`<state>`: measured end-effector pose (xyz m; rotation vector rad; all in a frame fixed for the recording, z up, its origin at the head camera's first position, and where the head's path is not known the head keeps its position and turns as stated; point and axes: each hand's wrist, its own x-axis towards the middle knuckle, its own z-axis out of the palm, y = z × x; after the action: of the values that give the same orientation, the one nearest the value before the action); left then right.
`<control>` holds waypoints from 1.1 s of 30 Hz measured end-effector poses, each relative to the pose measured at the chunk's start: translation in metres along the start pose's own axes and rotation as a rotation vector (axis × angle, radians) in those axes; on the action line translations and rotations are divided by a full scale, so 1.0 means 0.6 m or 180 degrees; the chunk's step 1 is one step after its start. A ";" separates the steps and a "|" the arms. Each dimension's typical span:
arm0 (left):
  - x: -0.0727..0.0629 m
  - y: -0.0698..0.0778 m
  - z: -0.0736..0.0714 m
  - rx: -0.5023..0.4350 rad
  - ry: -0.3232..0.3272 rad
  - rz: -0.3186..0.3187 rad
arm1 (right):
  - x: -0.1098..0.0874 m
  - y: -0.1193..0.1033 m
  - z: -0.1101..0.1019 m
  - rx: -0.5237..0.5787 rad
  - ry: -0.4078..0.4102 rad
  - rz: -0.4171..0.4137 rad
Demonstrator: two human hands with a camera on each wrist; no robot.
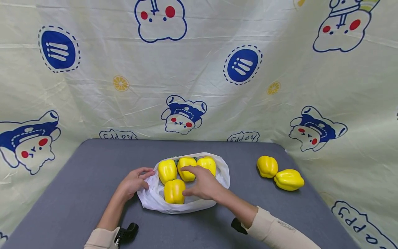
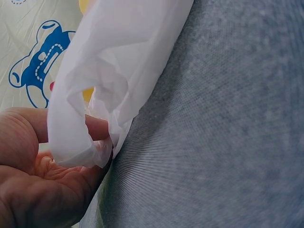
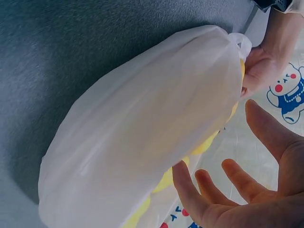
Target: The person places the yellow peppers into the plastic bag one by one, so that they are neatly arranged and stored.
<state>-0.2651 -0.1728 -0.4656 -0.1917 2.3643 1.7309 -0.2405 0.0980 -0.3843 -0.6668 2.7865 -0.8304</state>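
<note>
A white plastic bag (image 1: 189, 208) lies on the table with its mouth facing up and several yellow bell peppers inside. One bell pepper (image 1: 174, 192) sits near the front rim, the others, such as this bell pepper (image 1: 167, 170), farther back. At the bag's left end my left hand (image 1: 132, 183) holds the edge; in the left wrist view its thumb and fingers (image 2: 97, 128) are around a loop of the white plastic. My right hand (image 1: 203, 183) hovers over the bag's mouth, fingers spread and nothing in them. The right wrist view shows those fingers (image 3: 187, 192) apart, beside the bag's rim.
Two more yellow bell peppers, a left one (image 1: 267, 166) and a right one (image 1: 289, 180), lie together near the right side of the grey table (image 1: 102, 162). A printed curtain (image 1: 199, 79) hangs behind the table and along its sides.
</note>
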 end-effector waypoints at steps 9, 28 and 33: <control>-0.004 0.006 0.000 -0.0062 -0.0087 0.0072 | -0.015 0.020 -0.026 0.0030 0.0223 0.0049; 0.000 0.000 0.000 -0.0025 -0.0040 0.0021 | -0.056 0.089 -0.098 -0.0078 0.0636 0.0393; 0.001 0.000 -0.001 -0.0034 -0.0065 0.0028 | -0.064 0.110 -0.121 -0.0123 0.0658 0.0528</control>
<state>-0.2658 -0.1734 -0.4655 -0.1646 2.3455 1.7414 -0.2503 0.1998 -0.3594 -0.3664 2.9972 -0.8588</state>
